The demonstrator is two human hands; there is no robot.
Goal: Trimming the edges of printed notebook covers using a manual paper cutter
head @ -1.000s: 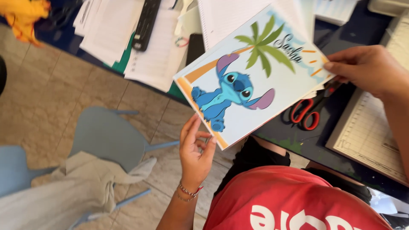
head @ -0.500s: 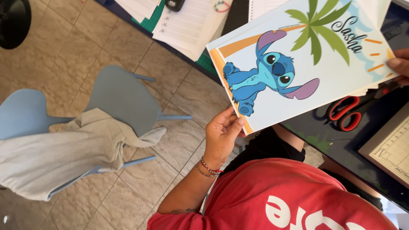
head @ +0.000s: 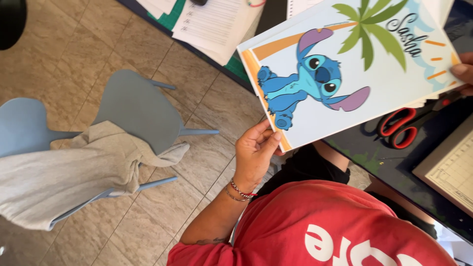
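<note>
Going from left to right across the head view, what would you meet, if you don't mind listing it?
Grey garment on the blue chair → left hand → cartoon card → red scissors → right hand.

Background: floor, chair, desk clutter.
Blue plastic chair (head: 133, 106) on beige tiled floor (head: 59, 54), grey sweatshirt (head: 74, 170) draped over it. Red-handled scissors (head: 401, 128) on dark desk (head: 394, 162), just beside a gridded cutting board (head: 451, 170). Printed paper sheets (head: 217, 24) top centre.
</note>
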